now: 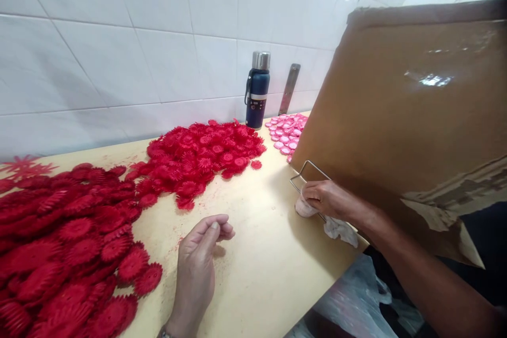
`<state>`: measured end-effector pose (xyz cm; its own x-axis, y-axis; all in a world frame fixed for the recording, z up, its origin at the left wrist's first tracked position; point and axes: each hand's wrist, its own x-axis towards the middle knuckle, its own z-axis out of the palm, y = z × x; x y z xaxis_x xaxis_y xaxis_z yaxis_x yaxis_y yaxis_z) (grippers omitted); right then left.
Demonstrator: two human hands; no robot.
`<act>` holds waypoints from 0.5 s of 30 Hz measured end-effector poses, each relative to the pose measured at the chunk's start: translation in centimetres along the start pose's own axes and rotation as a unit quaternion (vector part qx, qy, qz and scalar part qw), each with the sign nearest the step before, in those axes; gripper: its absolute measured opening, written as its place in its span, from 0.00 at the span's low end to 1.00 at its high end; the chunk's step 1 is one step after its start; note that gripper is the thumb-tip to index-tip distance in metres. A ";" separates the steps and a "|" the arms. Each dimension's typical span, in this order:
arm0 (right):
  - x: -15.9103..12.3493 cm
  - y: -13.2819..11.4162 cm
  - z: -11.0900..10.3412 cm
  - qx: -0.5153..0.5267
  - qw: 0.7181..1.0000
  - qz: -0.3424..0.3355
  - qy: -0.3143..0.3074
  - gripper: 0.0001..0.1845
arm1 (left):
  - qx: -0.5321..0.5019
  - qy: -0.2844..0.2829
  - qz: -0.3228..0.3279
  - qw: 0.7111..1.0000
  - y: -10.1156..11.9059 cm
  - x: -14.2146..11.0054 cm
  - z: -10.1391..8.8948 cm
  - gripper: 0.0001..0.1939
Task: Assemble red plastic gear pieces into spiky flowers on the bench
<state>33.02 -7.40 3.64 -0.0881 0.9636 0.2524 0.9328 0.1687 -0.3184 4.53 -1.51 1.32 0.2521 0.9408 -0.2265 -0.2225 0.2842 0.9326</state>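
Observation:
My left hand (pixel 200 259) is above the pale tabletop, its fingers curled and the thumb resting against them. No object shows in it. It is just right of the red pile and touches none of it. At the right, my right hand (pixel 325 198) has its fingers bent down at a small pinkish-white pot-like thing (pixel 304 208). A bent metal wire frame (pixel 307 163) runs around and behind these fingers. What the fingertips grip is hidden. A crumpled white cloth or tissue (pixel 341 232) lies under my right wrist.
Red toothed discs (pixel 79 253) pile up on the left, with more red discs (pixel 204 156) behind. Pink discs (pixel 285 129) lie near a navy flask (pixel 257 92) and a metal strip (pixel 289 88) against the wall. A large cardboard box (pixel 407 116) rises at right; a plastic bag (pixel 352 301) is below the table edge.

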 end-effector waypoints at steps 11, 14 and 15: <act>0.0 -0.1 -2.4 -0.062 0.995 -0.080 0.017 0.14 | -0.018 0.015 -0.006 1.000 0.6 -0.2 0.3 0.11; -1.1 0.9 -2.7 -0.099 0.982 -0.125 0.101 0.17 | -0.046 0.026 -0.005 0.999 0.6 -0.2 0.4 0.09; -1.4 1.1 -2.8 -0.113 0.979 -0.127 0.109 0.17 | -0.058 0.025 -0.006 0.998 0.5 -0.1 0.4 0.09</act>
<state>35.19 -9.17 5.52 -0.2734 0.8253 0.4941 0.9463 0.3229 -0.0158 4.75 -1.57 1.91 0.2091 0.9446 -0.2531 -0.3279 0.3116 0.8918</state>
